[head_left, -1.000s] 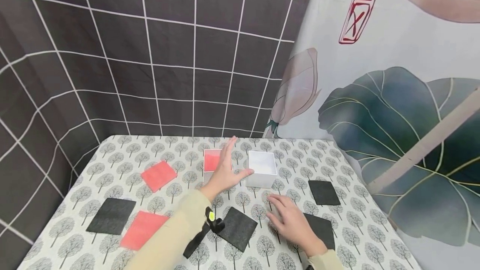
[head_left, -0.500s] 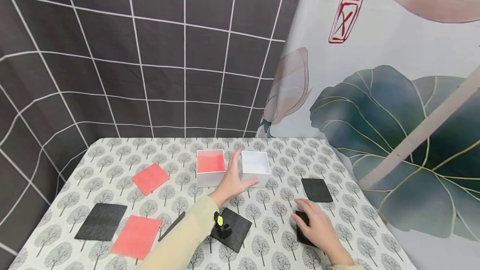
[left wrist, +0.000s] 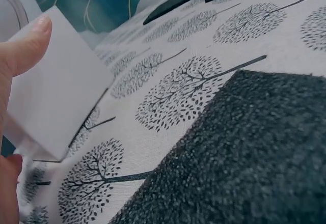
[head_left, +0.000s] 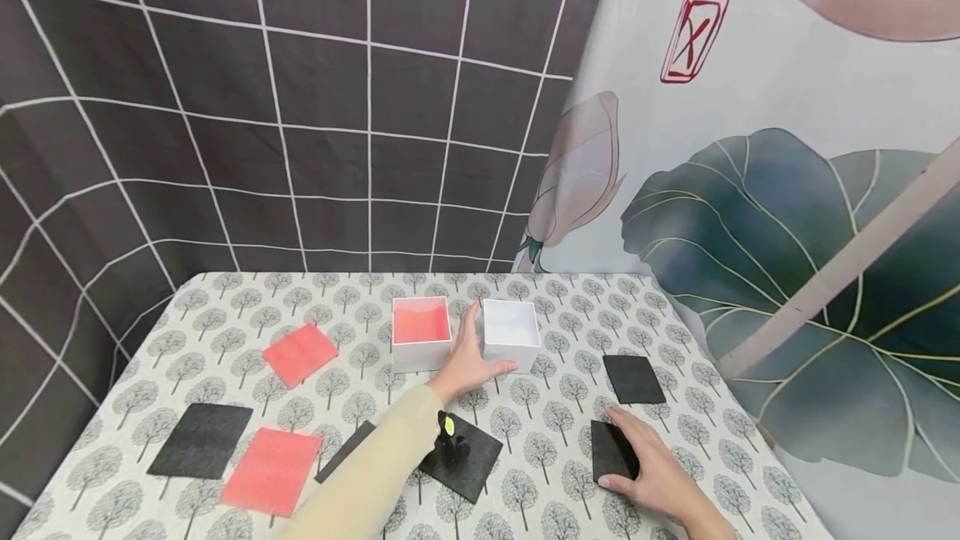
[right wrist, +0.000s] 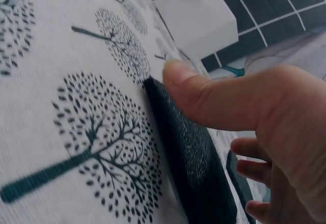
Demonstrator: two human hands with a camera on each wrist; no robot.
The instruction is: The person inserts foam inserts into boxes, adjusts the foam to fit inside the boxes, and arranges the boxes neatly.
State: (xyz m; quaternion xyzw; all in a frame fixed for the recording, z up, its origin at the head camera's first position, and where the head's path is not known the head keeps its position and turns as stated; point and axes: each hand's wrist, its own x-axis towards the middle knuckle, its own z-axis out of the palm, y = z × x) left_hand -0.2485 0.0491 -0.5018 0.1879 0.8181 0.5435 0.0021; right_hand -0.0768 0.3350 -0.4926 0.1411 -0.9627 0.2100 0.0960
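Note:
My left hand (head_left: 471,361) rests at the left corner of an open white box (head_left: 512,355). Its straight fingers lie along the left wall; in the left wrist view, the thumb (left wrist: 35,38) lies on the box's face. My right hand (head_left: 654,467) is spread over a black cloth square (head_left: 606,452) lying flat on the table. The thumb is at the near edge and the fingers are toward the far right side. In the right wrist view, the thumb (right wrist: 183,76) lies over the cloth's edge, and no firm pinch shows. The hand hides part of the cloth.
A second box (head_left: 422,354), red inside, stands left of the white one. Another black square (head_left: 633,379) lies at the right. More black squares (head_left: 201,442) and red squares (head_left: 272,472) are spread across the tree-print tablecloth (head_left: 555,515). Patterned curtains hang behind.
My right hand has moved right and toward me, from beside the black cloth square to over it. The left hand has shifted to the white box's corner and stayed there.

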